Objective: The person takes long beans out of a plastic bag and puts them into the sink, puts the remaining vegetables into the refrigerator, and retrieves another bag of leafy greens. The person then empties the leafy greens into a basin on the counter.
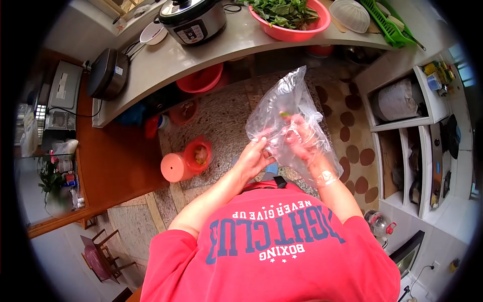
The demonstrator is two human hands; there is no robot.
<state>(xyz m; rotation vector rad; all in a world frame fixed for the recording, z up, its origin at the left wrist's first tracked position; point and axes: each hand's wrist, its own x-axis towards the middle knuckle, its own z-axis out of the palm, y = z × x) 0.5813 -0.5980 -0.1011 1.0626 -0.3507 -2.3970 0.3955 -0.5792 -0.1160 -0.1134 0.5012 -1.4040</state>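
My left hand [255,157] pinches the lower left edge of a clear plastic bag [287,98] between thumb and fingers. My right hand [302,138] is inside the same bag, its fingers seemingly apart and blurred by the crinkled film. Loose plastic also wraps my right wrist. A small green-yellow bit [285,114] shows by the right fingertips; whether it is touched, I cannot tell. The bag is held in front of my waist, above the floor.
Along the counter [151,65] ahead stand a pressure cooker [193,25], a white bowl [153,33] and a pink basin [292,34] of leafy greens. A pink stool [176,167] and a lined red bin [198,155] are on the floor at left. White shelving [402,123] stands at right.
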